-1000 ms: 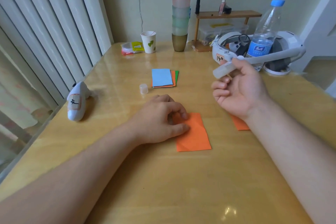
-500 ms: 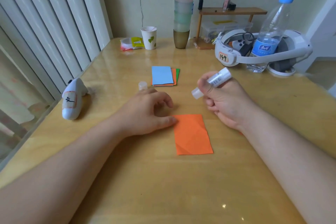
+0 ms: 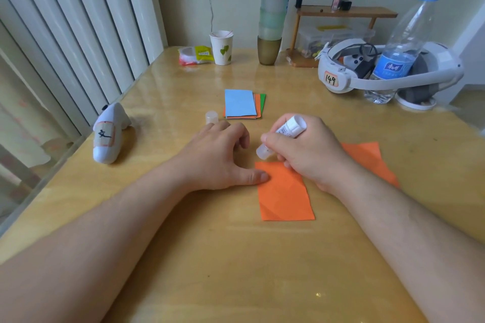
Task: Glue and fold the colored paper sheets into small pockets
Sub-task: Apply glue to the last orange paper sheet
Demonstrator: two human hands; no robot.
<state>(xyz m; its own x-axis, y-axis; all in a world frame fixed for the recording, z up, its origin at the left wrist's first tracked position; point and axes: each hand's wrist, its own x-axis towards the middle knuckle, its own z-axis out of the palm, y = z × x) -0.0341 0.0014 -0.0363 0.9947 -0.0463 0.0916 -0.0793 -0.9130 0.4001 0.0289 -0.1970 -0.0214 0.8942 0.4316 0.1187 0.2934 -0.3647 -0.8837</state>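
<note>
While right hand (image 3: 307,155) grips glue stick (image 3: 284,136), left hand (image 3: 223,157) relaxed, cap (image 3: 211,117) behind

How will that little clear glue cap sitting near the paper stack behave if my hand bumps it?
The glue cap stands upright on the glossy table, just beyond the left hand, so a nudge would probably slide it easily. It looks like thin, small plastic, likely very light. Its round shape suggests that if it tips over, it may roll away.
</note>
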